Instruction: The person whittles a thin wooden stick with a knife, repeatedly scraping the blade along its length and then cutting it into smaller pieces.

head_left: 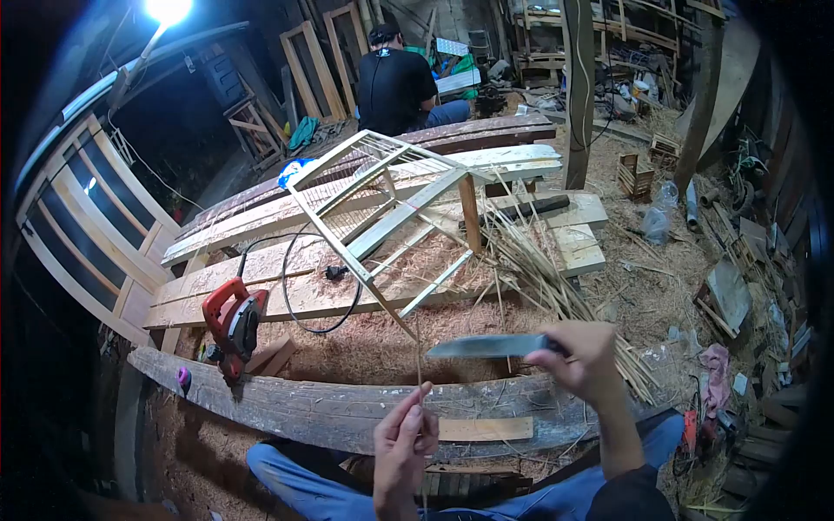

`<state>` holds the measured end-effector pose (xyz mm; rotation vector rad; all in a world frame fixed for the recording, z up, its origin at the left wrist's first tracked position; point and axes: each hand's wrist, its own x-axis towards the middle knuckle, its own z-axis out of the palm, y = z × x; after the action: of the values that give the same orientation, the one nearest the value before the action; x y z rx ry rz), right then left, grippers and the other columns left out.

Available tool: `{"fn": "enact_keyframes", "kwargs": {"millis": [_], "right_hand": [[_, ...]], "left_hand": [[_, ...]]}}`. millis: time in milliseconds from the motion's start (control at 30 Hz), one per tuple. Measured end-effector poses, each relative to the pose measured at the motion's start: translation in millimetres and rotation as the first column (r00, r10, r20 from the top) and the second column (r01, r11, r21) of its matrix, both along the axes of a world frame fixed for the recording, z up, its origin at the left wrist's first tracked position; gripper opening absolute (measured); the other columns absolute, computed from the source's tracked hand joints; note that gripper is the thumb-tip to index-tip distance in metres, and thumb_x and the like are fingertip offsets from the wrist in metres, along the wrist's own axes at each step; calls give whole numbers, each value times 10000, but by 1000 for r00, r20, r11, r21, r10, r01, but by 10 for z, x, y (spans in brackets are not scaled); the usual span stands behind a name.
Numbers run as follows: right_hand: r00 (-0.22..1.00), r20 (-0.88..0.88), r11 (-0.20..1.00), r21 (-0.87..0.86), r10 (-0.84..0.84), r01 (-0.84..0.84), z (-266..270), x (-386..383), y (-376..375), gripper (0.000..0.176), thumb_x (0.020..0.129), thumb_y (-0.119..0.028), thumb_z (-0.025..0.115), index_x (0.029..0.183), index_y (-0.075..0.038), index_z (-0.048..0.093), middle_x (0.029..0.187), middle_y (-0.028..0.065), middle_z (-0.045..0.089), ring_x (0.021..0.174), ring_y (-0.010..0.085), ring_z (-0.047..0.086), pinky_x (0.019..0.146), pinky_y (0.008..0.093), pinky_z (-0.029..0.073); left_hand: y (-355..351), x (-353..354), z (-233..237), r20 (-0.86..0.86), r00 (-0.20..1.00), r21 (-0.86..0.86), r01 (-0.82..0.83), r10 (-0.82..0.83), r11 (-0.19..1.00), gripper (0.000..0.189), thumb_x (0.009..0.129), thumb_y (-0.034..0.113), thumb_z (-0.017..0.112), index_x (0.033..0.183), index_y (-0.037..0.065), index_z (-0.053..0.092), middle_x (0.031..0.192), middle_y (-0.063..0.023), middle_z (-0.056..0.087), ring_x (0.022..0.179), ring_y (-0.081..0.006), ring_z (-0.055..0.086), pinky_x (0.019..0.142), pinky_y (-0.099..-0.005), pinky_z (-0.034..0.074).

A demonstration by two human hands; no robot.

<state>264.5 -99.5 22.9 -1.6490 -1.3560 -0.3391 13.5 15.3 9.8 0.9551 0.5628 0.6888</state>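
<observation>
My left hand (401,447) pinches a thin bamboo strip (420,360) upright between thumb and fingers, low in the middle of the view. To its right, my right hand (584,360) is wrapped round the handle of a knife (482,347). The broad blade points left, its tip right beside the strip in this view. Behind both hands a slatted wooden frame (369,276) with thin rods rests tilted on the planks. A loose bundle of bamboo strips (556,291) lies beyond the knife, fanned towards me.
A weathered beam (304,408) crosses in front of my knees, with a small flat board (486,429) on it. A red electric planer (233,321) with a black cable stands at left. Long planks (287,286) lie behind. Another person (391,87) sits at the back.
</observation>
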Motion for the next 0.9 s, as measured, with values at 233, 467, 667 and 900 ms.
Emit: {"fn": "enact_keyframes", "kwargs": {"millis": [233,467,667,900], "right_hand": [[933,106,936,-125,343,-330,-88,-467,157,373,856,-458,735,931,-93,728,605,9,599,491,169,583,478,315,441],[937,163,951,-66,310,-303,-171,-362,119,373,792,-481,778,858,-115,744,588,-20,560,473,141,545,431,296,386],[943,304,990,-84,134,-114,-140,-173,55,397,787,-529,775,777,-135,725,538,-34,549,432,128,515,426,293,356],[959,116,962,123,-259,245,-77,486,-161,420,873,-522,712,836,-104,744,611,28,638,493,167,599,476,312,443]], "left_hand": [[-236,109,-218,-79,996,-50,42,-46,998,421,1006,82,581,1412,-17,527,834,-1,566,625,-31,395,518,-191,279],[-301,127,-123,-97,991,-124,82,-95,989,434,965,71,615,1374,-53,537,796,28,537,610,-19,412,515,-198,284],[-187,89,-116,-105,989,-111,92,-104,989,371,981,46,588,1337,-59,564,779,38,506,602,-23,369,501,-201,267],[7,-218,-54,-17,992,-105,125,-128,987,371,1004,58,581,1357,-53,564,795,35,492,629,-24,374,514,-192,272]]}}
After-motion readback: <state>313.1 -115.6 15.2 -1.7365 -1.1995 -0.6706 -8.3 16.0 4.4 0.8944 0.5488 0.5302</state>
